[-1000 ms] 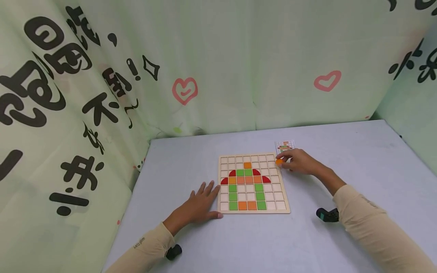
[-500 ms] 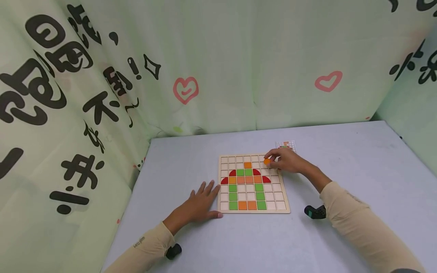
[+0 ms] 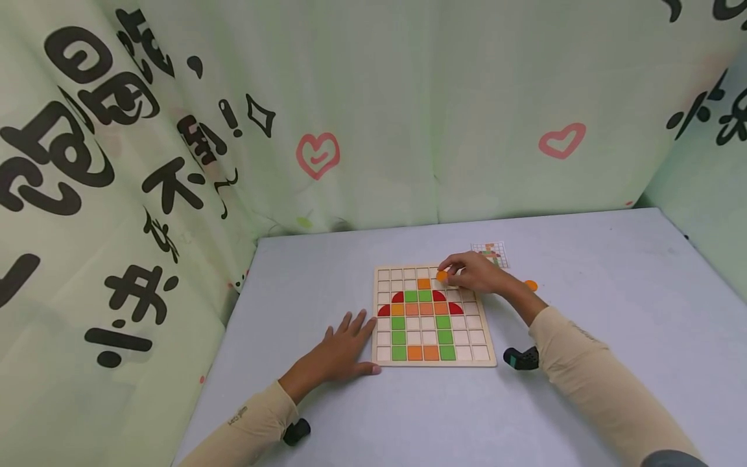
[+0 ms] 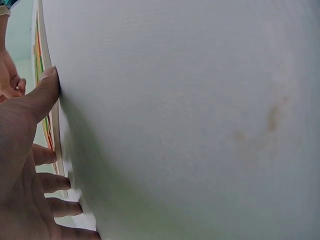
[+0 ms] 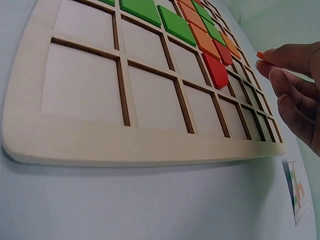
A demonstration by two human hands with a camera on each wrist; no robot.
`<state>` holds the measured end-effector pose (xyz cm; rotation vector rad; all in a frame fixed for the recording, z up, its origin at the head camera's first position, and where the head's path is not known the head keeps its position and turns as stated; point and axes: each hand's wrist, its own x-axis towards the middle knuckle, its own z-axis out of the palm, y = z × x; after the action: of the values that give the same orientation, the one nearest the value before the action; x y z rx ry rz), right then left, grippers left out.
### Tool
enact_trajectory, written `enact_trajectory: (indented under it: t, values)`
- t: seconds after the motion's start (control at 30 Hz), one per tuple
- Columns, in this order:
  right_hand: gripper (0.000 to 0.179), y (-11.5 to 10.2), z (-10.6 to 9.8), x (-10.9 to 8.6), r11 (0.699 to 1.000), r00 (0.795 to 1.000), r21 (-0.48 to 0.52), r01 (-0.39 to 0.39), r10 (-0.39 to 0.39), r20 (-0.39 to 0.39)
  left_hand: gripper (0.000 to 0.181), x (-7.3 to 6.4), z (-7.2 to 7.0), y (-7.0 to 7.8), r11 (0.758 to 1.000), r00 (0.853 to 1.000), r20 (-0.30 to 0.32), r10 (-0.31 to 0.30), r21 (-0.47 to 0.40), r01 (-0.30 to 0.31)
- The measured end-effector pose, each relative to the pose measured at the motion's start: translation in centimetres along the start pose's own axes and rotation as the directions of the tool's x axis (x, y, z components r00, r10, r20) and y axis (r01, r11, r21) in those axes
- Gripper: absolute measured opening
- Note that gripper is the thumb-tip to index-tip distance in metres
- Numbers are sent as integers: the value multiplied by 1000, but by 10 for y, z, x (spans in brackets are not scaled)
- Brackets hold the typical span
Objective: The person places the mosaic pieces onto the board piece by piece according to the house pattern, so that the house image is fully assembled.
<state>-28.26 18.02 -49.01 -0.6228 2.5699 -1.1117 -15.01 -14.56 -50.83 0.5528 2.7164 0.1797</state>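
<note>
Between the thumb and fingers of my right hand (image 3: 480, 272) is a small orange piece (image 3: 441, 275), pinched over the upper rows of the wooden grid board (image 3: 467, 364). The right wrist view shows the orange piece (image 5: 260, 55) at the fingertips, above the board's surface. Flat green, orange and red tiles fill part of the grid, with a single orange square (image 3: 423, 283) at the top of the pattern. My left hand (image 3: 341, 350) lies with fingers spread on the table, fingertips and thumb at the board's left edge.
A printed card (image 3: 496, 250) with a coloured grid picture lies behind the board, near my right hand. To the right of the board, by my right wrist, another orange piece (image 3: 531, 285) rests on the white tabletop (image 3: 432, 415). A patterned curtain (image 3: 373, 117) hangs behind.
My right hand has carried the orange piece left, from the board's right edge to near the orange square. The orange piece on the table has come into view. My left hand stays put.
</note>
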Motion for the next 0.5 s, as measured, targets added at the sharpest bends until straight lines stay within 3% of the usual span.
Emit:
enact_trajectory:
  t: [0.27, 0.5]
  values:
    - [29, -4, 8, 13, 999, 999, 40, 13, -14, 30, 98, -1, -2, 1, 1000, 1000, -3, 7, -7, -7]
    - [26, -4, 14, 26, 1000, 1000, -17, -6, 6, 4, 99, -2, -1, 1, 1000, 1000, -5, 6, -9, -6]
